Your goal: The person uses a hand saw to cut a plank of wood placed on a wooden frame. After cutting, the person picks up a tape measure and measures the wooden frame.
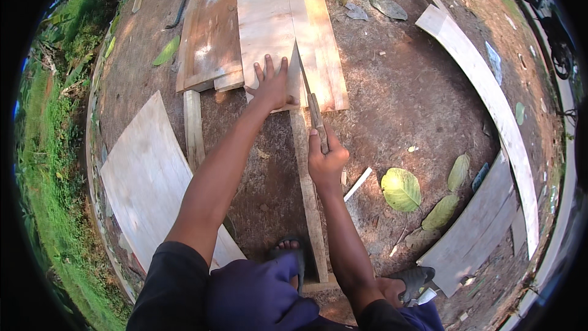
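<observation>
A pale plywood board (263, 18) lies over other wooden pieces ahead of me. My left hand (270, 83) presses flat on its near part, fingers spread. My right hand (328, 156) is closed around the wooden handle of a handsaw (307, 79). The saw's narrow blade points away from me and meets the board just right of my left hand. From the blade's far tip, a thin dark line runs on toward the board's far edge. Another pale board (327, 43) lies beneath, sticking out on the right. The blade's teeth cannot be made out.
A wooden frame (211, 37) sits under the boards' left side. A long wooden bar (309, 208) runs between my feet. Loose plywood sheets lie left (150, 184) and right (474, 233), beside a curved-looking strip (490, 92). Leaves (401, 189) dot the dirt; grass (52, 159) borders the left.
</observation>
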The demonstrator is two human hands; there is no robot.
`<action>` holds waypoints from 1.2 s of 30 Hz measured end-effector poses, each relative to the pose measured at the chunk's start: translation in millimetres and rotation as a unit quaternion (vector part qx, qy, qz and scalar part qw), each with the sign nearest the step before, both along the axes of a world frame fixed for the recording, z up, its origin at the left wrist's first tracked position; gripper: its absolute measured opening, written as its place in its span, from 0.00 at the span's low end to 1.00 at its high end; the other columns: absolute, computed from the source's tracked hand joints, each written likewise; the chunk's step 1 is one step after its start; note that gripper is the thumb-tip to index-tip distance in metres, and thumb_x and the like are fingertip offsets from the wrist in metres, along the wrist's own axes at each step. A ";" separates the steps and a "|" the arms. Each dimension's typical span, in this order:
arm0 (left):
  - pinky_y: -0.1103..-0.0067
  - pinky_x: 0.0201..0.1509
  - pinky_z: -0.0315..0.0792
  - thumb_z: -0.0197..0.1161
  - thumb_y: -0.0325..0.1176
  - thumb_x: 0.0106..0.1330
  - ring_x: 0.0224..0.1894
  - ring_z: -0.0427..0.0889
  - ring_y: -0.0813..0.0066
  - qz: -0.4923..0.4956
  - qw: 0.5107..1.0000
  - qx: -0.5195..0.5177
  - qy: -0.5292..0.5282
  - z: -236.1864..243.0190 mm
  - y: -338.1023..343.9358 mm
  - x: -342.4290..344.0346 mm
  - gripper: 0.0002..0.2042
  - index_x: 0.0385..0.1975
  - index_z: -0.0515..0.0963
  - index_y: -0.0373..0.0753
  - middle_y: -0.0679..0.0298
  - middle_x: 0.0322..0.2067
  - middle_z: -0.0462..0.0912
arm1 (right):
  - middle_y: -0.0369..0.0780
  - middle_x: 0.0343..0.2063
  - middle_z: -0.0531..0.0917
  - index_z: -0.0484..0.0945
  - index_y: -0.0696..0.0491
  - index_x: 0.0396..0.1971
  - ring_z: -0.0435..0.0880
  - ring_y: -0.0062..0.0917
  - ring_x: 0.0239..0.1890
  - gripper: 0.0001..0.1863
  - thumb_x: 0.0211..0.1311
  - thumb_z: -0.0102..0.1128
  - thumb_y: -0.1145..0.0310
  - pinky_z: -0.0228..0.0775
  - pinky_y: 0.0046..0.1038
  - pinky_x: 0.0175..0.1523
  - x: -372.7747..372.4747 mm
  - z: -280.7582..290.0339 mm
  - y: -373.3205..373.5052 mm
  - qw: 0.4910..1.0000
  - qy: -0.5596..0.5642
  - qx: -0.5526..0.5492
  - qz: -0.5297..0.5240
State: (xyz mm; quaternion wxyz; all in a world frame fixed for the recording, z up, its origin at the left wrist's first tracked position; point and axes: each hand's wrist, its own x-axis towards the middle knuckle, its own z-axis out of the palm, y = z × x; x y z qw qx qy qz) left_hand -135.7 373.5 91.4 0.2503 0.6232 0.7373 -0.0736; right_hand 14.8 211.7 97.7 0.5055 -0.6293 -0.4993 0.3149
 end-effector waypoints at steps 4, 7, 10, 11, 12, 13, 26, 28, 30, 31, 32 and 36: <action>0.22 0.69 0.42 0.84 0.48 0.48 0.81 0.23 0.40 0.009 1.000 -0.010 -0.002 1.6 -0.9 -1.2 0.65 0.81 0.39 0.60 0.56 0.81 0.22 | 0.51 0.25 0.87 0.79 0.67 0.56 0.85 0.24 0.22 0.22 0.68 0.64 0.67 0.76 0.30 0.29 7.6 21.6 -32.0 0.997 0.005 -0.071 0.012; 0.22 0.69 0.43 0.84 0.47 0.48 0.81 0.23 0.40 0.006 1.000 -0.008 -0.005 0.5 2.0 1.2 0.65 0.81 0.39 0.61 0.56 0.81 0.23 | 0.48 0.27 0.88 0.79 0.66 0.57 0.85 0.22 0.25 0.21 0.69 0.64 0.69 0.76 0.27 0.32 13.3 29.7 -60.7 0.999 -0.020 -0.047 0.012; 0.22 0.69 0.44 0.84 0.47 0.49 0.81 0.23 0.39 0.006 1.000 -0.011 -0.002 1.3 2.2 -0.1 0.64 0.81 0.39 0.61 0.56 0.81 0.23 | 0.45 0.29 0.88 0.79 0.65 0.58 0.83 0.19 0.28 0.21 0.69 0.63 0.71 0.76 0.24 0.34 21.5 44.6 -91.9 0.996 -0.039 -0.074 0.022; 0.22 0.69 0.44 0.84 0.48 0.49 0.81 0.23 0.39 0.007 1.000 -0.013 -0.001 0.2 2.6 -1.0 0.64 0.81 0.39 0.61 0.56 0.81 0.23 | 0.48 0.30 0.88 0.79 0.65 0.58 0.87 0.24 0.29 0.21 0.68 0.64 0.70 0.78 0.27 0.35 25.3 52.3 -102.1 0.995 -0.035 -0.092 0.029; 0.22 0.69 0.44 0.84 0.47 0.49 0.80 0.23 0.39 0.002 1.000 -0.009 -0.012 -0.1 2.1 -5.2 0.64 0.81 0.39 0.61 0.55 0.81 0.23 | 0.52 0.31 0.88 0.79 0.65 0.58 0.91 0.30 0.30 0.22 0.68 0.64 0.70 0.80 0.30 0.36 28.3 57.3 -107.9 0.993 -0.031 -0.110 0.038; 0.22 0.69 0.45 0.84 0.47 0.49 0.80 0.23 0.38 -0.007 1.000 -0.005 -0.025 0.3 3.5 -8.2 0.64 0.81 0.39 0.61 0.55 0.81 0.23 | 0.51 0.31 0.88 0.79 0.65 0.58 0.90 0.29 0.30 0.22 0.68 0.64 0.70 0.80 0.30 0.36 30.8 59.0 -108.9 0.993 -0.036 -0.111 0.034; 0.21 0.67 0.49 0.84 0.43 0.49 0.80 0.26 0.36 0.014 1.000 -0.017 -0.001 7.1 5.6 8.6 0.60 0.79 0.44 0.74 0.54 0.81 0.25 | 0.39 0.31 0.86 0.78 0.67 0.59 0.81 0.15 0.31 0.21 0.70 0.60 0.73 0.74 0.22 0.37 31.4 23.7 -115.9 0.992 0.008 -0.118 0.037; 0.21 0.67 0.49 0.84 0.43 0.49 0.80 0.25 0.36 0.014 1.000 -0.015 -0.014 5.5 4.1 5.4 0.60 0.79 0.45 0.74 0.55 0.81 0.25 | 0.47 0.36 0.88 0.77 0.64 0.61 0.87 0.23 0.38 0.22 0.69 0.61 0.73 0.78 0.27 0.43 37.5 14.6 -117.1 0.994 0.018 -0.097 0.046; 0.21 0.67 0.50 0.84 0.43 0.49 0.80 0.26 0.36 0.014 1.000 -0.014 -0.015 6.2 3.1 3.5 0.60 0.79 0.45 0.74 0.55 0.81 0.26 | 0.50 0.39 0.89 0.76 0.63 0.62 0.89 0.27 0.41 0.23 0.68 0.61 0.73 0.80 0.30 0.46 41.5 13.2 -119.1 0.989 0.058 -0.123 0.050; 0.21 0.67 0.50 0.84 0.44 0.49 0.80 0.27 0.37 0.015 1.000 -0.013 -0.014 6.3 4.0 4.9 0.60 0.79 0.45 0.74 0.56 0.81 0.27 | 0.50 0.40 0.89 0.76 0.64 0.62 0.89 0.27 0.41 0.23 0.68 0.61 0.73 0.79 0.30 0.47 43.7 18.0 -119.3 0.982 0.090 -0.158 0.049; 0.21 0.67 0.50 0.84 0.44 0.49 0.81 0.28 0.38 0.015 1.000 -0.013 -0.012 6.6 4.6 5.7 0.60 0.79 0.45 0.74 0.57 0.81 0.29 | 0.49 0.40 0.89 0.75 0.64 0.62 0.88 0.27 0.42 0.23 0.68 0.61 0.73 0.79 0.30 0.48 44.7 21.5 -119.4 0.973 0.122 -0.193 0.047; 0.21 0.67 0.50 0.84 0.43 0.49 0.80 0.28 0.37 0.017 1.000 -0.018 -0.007 8.3 4.4 5.5 0.60 0.79 0.45 0.74 0.56 0.81 0.28 | 0.47 0.37 0.89 0.75 0.64 0.62 0.87 0.23 0.39 0.23 0.70 0.59 0.73 0.79 0.28 0.46 40.6 25.7 -117.4 0.980 0.097 -0.167 0.036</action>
